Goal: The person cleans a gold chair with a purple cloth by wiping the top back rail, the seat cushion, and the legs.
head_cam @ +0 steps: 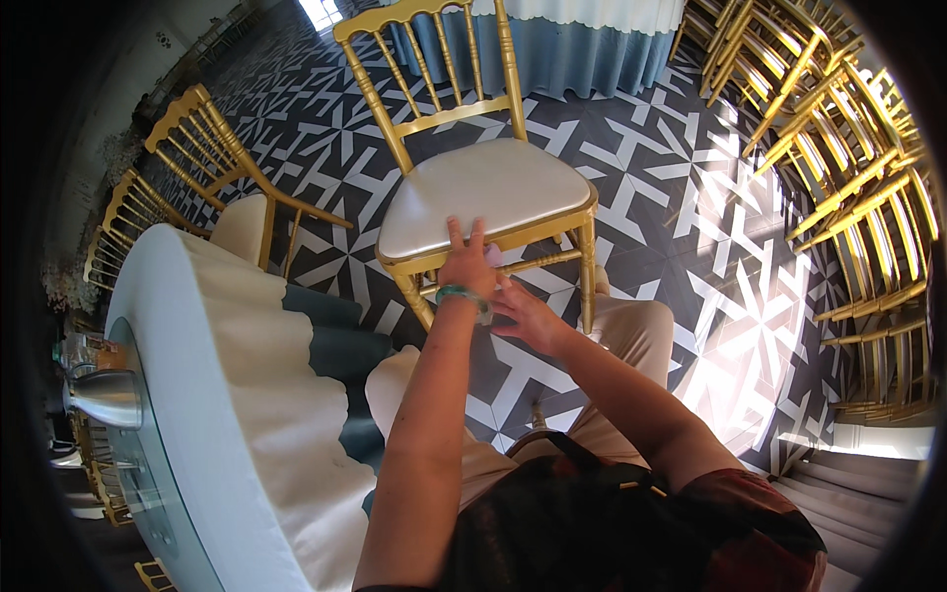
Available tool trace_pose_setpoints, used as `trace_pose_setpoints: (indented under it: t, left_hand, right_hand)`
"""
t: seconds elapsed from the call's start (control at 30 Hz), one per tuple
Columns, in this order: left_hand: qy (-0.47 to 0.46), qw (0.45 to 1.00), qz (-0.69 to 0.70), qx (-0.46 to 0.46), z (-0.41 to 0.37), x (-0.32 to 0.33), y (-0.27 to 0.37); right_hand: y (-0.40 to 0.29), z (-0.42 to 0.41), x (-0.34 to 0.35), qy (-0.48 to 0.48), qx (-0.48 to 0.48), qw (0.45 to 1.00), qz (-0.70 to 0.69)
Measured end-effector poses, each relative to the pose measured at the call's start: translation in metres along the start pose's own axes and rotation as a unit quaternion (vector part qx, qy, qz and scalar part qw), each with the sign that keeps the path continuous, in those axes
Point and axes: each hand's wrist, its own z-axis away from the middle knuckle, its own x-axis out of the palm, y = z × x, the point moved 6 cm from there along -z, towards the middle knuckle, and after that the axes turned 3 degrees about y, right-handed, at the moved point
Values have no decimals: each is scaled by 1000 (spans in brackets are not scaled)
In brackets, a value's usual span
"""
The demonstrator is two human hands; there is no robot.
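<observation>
A gold spindle-back chair with a white padded seat (488, 189) stands directly before me. My left hand (467, 266), with a green bangle (460, 293) at the wrist, reaches to the seat's front edge, two fingers extended over the pad. A small pinkish thing (492, 255) shows beside that hand; what it is and whether it is held is unclear. Just below and to the right, my right hand (531, 318) has its fingers spread near the left wrist, and nothing shows in it.
On the left is a round table with a white cloth (244, 355), a glass turntable and a metal pitcher (107, 397). More gold chairs (244, 170) stand beyond it. Stacked gold chairs (851, 163) line the right. A skirted table (547, 52) stands behind the chair.
</observation>
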Motion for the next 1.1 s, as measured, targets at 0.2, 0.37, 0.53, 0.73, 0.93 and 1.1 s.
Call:
trace_pose_setpoints:
  t: [0.2,0.37,0.53,0.73,0.93,1.1]
  left_hand:
    - [6,999,32,15,-3,12,-14]
    - [6,1000,-7,-7,6,13,-9]
    - [-12,999,37,-4,13,-6,10]
    - [-31,999,36,-26,18,-15,-4]
    - [-11,992,-117,47,-6,-3,6]
    - [-27,962,-259,77,-38,10,21]
  right_hand:
    - [1,-9,31,-110,-3,981,-157]
    - [10,-14,24,-167,-4,955,-245]
    - [41,-52,-23,-63,-25,988,-136]
    - [13,3,-49,-12,-72,987,-144]
    - [-53,69,-180,158,-251,921,-253]
    - [-91,58,-247,277,-329,900,64]
